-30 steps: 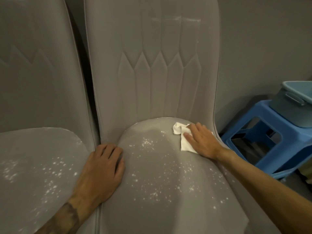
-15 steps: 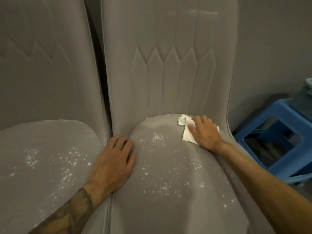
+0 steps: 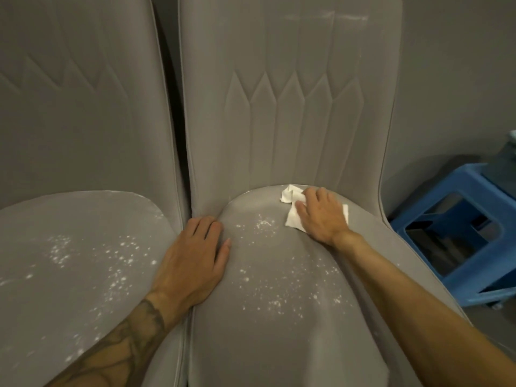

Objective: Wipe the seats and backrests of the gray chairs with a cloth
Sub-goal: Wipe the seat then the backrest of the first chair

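Two gray chairs stand side by side. The right chair's seat (image 3: 279,317) is speckled with white powder, and its backrest (image 3: 293,93) rises behind it. My right hand (image 3: 321,216) presses a white cloth (image 3: 291,216) flat onto the far right part of that seat, close to the backrest. My left hand (image 3: 192,263) rests palm down with fingers spread on the seat's left edge, beside the gap between the chairs. The left chair's seat (image 3: 69,261) is dusted with white specks too, below its backrest (image 3: 78,107).
A blue plastic stool (image 3: 458,227) stands on the floor to the right of the right chair, with a grey-blue container (image 3: 506,163) on top at the frame edge. A gray wall (image 3: 452,65) runs behind the chairs.
The view has shifted left, so both chairs and hands sit further right in frame. My right hand with the cloth stays near the seat's back right; my left hand stays on the seat edge.
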Action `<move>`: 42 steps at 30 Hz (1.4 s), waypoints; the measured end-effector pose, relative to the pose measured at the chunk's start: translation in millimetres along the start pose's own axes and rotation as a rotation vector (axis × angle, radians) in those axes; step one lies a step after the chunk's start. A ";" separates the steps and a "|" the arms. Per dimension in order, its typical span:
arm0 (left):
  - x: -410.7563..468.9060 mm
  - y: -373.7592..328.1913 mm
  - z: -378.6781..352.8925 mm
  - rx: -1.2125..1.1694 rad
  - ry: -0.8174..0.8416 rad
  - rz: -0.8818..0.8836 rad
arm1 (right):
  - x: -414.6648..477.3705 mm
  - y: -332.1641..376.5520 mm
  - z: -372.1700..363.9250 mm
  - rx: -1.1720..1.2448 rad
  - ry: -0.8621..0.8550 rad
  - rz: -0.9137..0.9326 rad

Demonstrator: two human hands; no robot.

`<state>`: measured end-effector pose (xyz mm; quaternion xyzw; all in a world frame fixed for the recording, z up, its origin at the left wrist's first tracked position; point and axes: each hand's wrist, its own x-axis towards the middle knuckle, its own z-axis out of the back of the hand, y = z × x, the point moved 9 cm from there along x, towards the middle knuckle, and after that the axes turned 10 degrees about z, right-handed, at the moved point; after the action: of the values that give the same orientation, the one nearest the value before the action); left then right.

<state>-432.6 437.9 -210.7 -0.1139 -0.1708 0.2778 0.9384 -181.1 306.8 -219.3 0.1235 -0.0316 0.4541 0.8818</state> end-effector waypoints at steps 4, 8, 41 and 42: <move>-1.2 -0.5 0.3 0.001 -0.003 -0.009 | -24.8 55.6 -14.4 0.046 0.026 0.267; -0.9 -0.5 0.8 0.003 -0.007 -0.019 | -23.9 16.1 -5.0 0.025 0.063 0.241; -2.2 -4.0 2.7 0.023 -0.117 -0.087 | -4.6 81.0 -22.7 0.086 0.005 0.294; -1.9 -3.5 2.1 0.015 -0.108 -0.083 | -13.6 86.2 -21.1 0.086 0.008 0.352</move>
<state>-433.3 434.2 -208.2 -0.0846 -0.2238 0.2455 0.9394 -260.0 349.2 -225.7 0.1519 -0.0295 0.6030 0.7826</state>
